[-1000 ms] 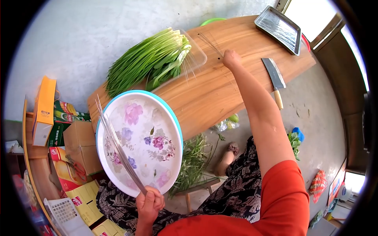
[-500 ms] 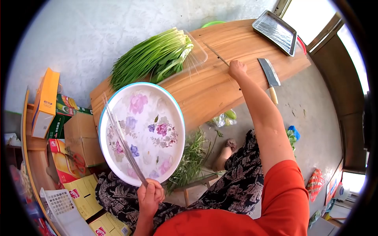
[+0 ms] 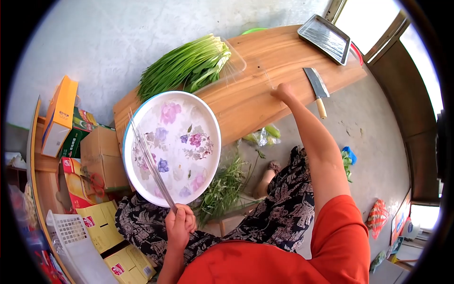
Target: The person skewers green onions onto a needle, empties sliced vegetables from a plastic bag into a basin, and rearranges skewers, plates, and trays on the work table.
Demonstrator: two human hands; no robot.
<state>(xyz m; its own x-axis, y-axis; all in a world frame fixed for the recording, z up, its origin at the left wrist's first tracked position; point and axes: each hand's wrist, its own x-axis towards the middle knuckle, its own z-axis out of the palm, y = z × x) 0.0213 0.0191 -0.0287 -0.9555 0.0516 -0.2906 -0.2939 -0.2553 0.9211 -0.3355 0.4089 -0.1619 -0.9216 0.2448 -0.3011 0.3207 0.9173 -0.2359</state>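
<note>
My left hand [image 3: 180, 225] is closed round the lower ends of a bundle of thin metal skewers [image 3: 152, 165]. The skewers slant up and left over a large white basin [image 3: 177, 182] with a flower print and blue rim. On the wooden board [image 3: 250, 106], my right hand [image 3: 282, 92] is closed, its fingers partly hidden; a faint thin skewer [image 3: 268, 78] juts from it. Right of that hand lies a cleaver [image 3: 316, 84] with a wooden handle. Long green garlic chives [image 3: 187, 66] and leafy greens [image 3: 205, 75] rest in a clear plastic tray [image 3: 239, 61].
A metal tray [image 3: 325, 38] sits at the board's far right end. Cut greens [image 3: 227, 189] lie below the board, near a bag of vegetables [image 3: 265, 136]. Cardboard boxes [image 3: 101, 158], red scissors [image 3: 97, 184] and a white plastic basket [image 3: 71, 232] stand at the left.
The stick in my right hand pointed far up the board before; now only a faint thin line shows, and that hand is slightly lower in view. My left hand keeps the skewers.
</note>
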